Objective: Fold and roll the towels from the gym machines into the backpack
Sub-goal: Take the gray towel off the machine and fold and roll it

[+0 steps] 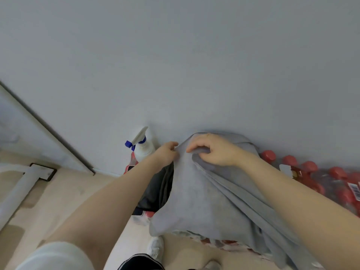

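Observation:
A large grey towel [204, 201] hangs in folds in front of me, close to the wall. My left hand [167, 152] pinches its upper left edge. My right hand [212, 150] grips a bunch of the cloth just to the right, fingers curled into the fabric. Both hands hold the towel up at about the same height, almost touching each other. A dark backpack [159, 188] shows behind the towel's left edge, mostly hidden by the cloth and my left forearm.
A white spray bottle [143, 147] with a blue nozzle stands by the wall at left of the towel. Wrapped packs of red-capped bottles [319, 178] line the wall at right. A white machine foot [25, 184] lies on the beige floor at left. My shoes [155, 248] are below.

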